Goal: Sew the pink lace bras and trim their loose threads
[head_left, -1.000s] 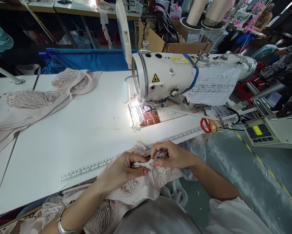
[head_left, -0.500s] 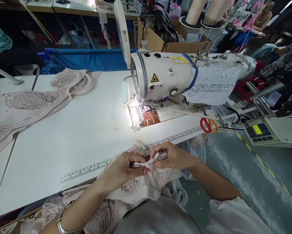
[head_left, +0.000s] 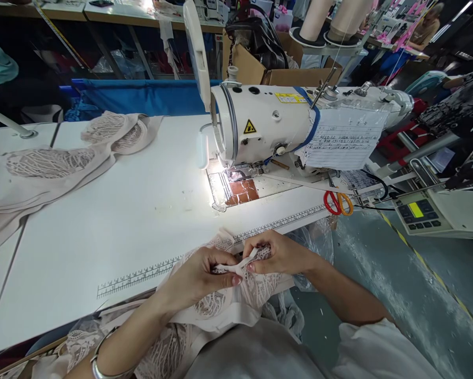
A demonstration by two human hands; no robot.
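At the near edge of the white table (head_left: 113, 221) both hands pinch a pale pink lace garment (head_left: 224, 305) that drapes off the table onto my lap. My left hand (head_left: 199, 273) is closed on a folded edge of it, thumb and fingers pressed together. My right hand (head_left: 278, 253) pinches a narrow pale strap (head_left: 247, 261) of the same garment, just right of the left fingertips. A printed ruler strip (head_left: 141, 273) runs along the table edge beside the hands.
A white industrial sewing machine (head_left: 268, 123) stands behind the hands, its lamp lighting the needle plate (head_left: 236, 189). Orange-handled scissors (head_left: 339, 203) lie to the right. A pile of similar lace pieces (head_left: 54, 163) lies far left. A control panel (head_left: 437, 210) sits at right.
The right hand's fingers have shifted slightly along the strap. Both hands stay in the same place on the garment.
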